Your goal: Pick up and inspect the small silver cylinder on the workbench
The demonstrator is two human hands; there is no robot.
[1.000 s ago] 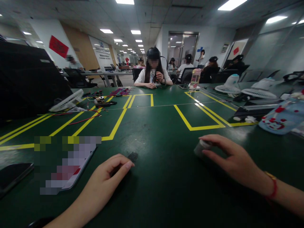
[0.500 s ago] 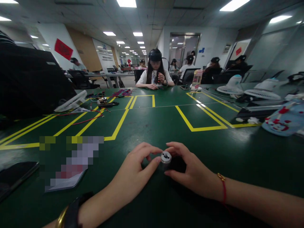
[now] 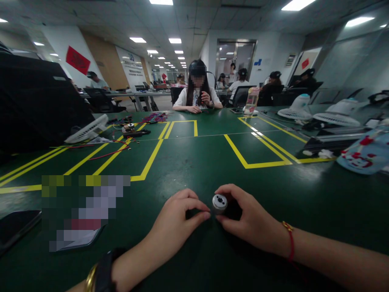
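A small cylindrical electric motor [image 3: 219, 204] stands in front of me, its silver end face up with dark holes in it. Thumb and fingers of my right hand [image 3: 247, 217] curve round its right side and grip it. Just left of the motor, my left hand [image 3: 179, 217] has its thumb and fingertips pinched together. Whatever lies between those fingertips is too small to make out. The green table [image 3: 188, 166] lies beneath both hands.
Left are a phone [image 3: 18, 227], a blurred-out flat item [image 3: 88, 215], a white fan [image 3: 88, 129] and wires [image 3: 111, 152]. At right stand a blue patterned bag [image 3: 364, 152], fans [image 3: 337, 113] and a bottle [image 3: 251, 101]. A person [image 3: 199, 91] sits opposite.
My left fingertips have come away from the motor's top and closed into a pinch beside it. The motor, in my right hand, has shifted slightly right; its centre piece no longer shows.
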